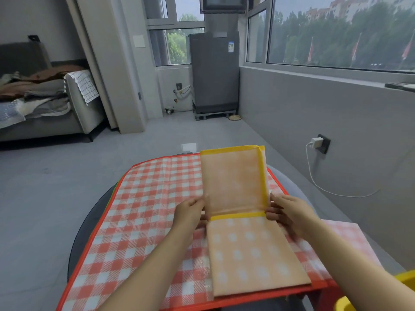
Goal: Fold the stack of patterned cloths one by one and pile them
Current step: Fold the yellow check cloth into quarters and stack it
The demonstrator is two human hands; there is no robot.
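An orange checked cloth with a yellow border [242, 243] lies folded into a long strip on top of a spread red-and-white checked cloth [139, 212]. Its far half [233, 178] stands lifted, showing the paler underside. My left hand [190, 212] pinches the strip's left edge at the yellow crease. On the opposite edge, at the same crease, my right hand [289, 212] pinches the cloth. Edges of further cloths peek from under the red one at its left side.
The cloths lie on a dark round table [78, 239]. A pale pink checked cloth [345, 234] lies at the right, a yellow object [404, 279] in the lower right corner. A white charger cable [318, 180] hangs from the grey wall at the right.
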